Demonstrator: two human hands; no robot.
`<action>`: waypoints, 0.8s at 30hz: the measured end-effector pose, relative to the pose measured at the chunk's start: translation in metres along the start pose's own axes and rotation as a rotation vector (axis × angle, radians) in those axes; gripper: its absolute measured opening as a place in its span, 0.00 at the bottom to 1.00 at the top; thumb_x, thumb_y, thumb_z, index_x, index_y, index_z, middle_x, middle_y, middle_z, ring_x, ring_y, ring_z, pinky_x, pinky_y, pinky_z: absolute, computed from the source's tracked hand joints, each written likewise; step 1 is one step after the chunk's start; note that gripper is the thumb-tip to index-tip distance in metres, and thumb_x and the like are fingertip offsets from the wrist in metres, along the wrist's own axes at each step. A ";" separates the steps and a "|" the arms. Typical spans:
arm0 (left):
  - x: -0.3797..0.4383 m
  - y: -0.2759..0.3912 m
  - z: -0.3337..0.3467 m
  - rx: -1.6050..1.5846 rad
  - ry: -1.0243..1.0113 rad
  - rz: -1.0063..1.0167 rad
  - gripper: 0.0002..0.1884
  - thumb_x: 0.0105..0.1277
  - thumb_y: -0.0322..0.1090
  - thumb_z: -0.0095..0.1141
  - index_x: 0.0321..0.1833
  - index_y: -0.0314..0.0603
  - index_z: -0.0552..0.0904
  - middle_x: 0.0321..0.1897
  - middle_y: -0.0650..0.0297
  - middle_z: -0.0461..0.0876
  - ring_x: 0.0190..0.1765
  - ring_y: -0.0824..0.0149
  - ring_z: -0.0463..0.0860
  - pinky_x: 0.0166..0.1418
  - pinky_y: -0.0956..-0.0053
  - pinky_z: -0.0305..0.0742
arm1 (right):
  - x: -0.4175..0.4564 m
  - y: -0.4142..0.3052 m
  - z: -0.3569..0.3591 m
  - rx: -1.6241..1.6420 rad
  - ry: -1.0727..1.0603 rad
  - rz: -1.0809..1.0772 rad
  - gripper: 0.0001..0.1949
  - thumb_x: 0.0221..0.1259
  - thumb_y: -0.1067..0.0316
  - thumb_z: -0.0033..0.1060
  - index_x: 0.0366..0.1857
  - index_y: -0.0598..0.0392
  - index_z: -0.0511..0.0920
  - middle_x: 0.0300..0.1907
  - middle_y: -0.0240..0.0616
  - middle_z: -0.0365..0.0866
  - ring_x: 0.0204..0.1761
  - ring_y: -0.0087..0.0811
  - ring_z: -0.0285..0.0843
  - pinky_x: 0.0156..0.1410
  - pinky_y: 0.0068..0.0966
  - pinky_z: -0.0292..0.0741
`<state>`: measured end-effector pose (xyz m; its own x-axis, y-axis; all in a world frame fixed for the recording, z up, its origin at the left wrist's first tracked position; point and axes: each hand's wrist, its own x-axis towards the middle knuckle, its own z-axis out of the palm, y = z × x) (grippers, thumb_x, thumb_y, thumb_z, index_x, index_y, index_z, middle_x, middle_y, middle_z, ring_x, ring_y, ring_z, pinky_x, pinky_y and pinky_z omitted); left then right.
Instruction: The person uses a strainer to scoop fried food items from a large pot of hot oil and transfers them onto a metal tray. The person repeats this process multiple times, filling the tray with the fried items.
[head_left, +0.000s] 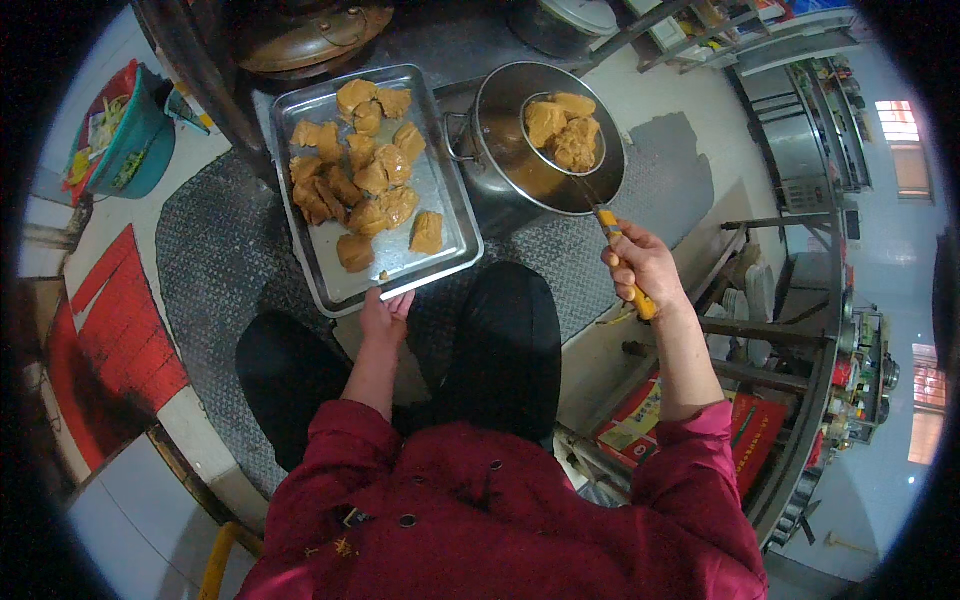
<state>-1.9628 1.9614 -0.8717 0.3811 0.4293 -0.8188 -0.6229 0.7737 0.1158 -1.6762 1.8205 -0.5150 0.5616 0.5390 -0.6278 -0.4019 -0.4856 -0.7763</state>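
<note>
My right hand (637, 268) grips the yellow handle of a round strainer ladle (587, 196). Several brown chunks of food (564, 129), perhaps braised meat or gluten, fill its bowl, which is over a deep steel stockpot (475, 124) with brown liquid inside. Whether the ladle touches the liquid, I cannot tell. My left hand (386, 313) holds the near edge of a rectangular metal tray (439, 281), with the thumb near the rim and fingers beneath. Similar brown chunks (371, 176) lie scattered over the tray, with thin liquid under them.
A lidded pot (574, 19) stands behind the stockpot, and a large round brown lid (315, 37) is at the back left. Left of me is a teal bin (142, 142) with vegetable scraps. A metal rack (765, 330) with plates and red boxes (757, 435) borders my right side.
</note>
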 end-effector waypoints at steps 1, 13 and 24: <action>0.000 0.002 -0.002 0.008 0.002 0.002 0.22 0.77 0.39 0.48 0.67 0.34 0.70 0.61 0.46 0.77 0.65 0.48 0.80 0.67 0.50 0.82 | 0.000 0.000 0.001 -0.019 0.010 -0.003 0.19 0.76 0.66 0.56 0.66 0.54 0.70 0.29 0.29 0.72 0.16 0.12 0.59 0.17 0.13 0.61; -0.015 -0.003 0.011 -0.006 0.018 0.055 0.21 0.75 0.37 0.49 0.64 0.29 0.71 0.58 0.45 0.78 0.60 0.46 0.83 0.64 0.48 0.83 | -0.044 0.011 0.042 -0.172 0.014 -0.111 0.27 0.72 0.71 0.53 0.75 0.52 0.66 0.28 0.31 0.75 0.15 0.17 0.65 0.18 0.19 0.67; -0.026 0.001 0.018 -0.001 -0.002 0.070 0.21 0.77 0.36 0.46 0.66 0.29 0.69 0.57 0.44 0.78 0.62 0.45 0.81 0.67 0.47 0.81 | -0.008 0.107 0.145 -0.260 -0.229 -0.071 0.29 0.71 0.74 0.54 0.77 0.51 0.64 0.27 0.30 0.74 0.17 0.19 0.67 0.21 0.18 0.66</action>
<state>-1.9608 1.9591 -0.8400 0.3379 0.4829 -0.8079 -0.6485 0.7415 0.1720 -1.8287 1.8637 -0.6015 0.3927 0.7039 -0.5919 -0.1538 -0.5843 -0.7969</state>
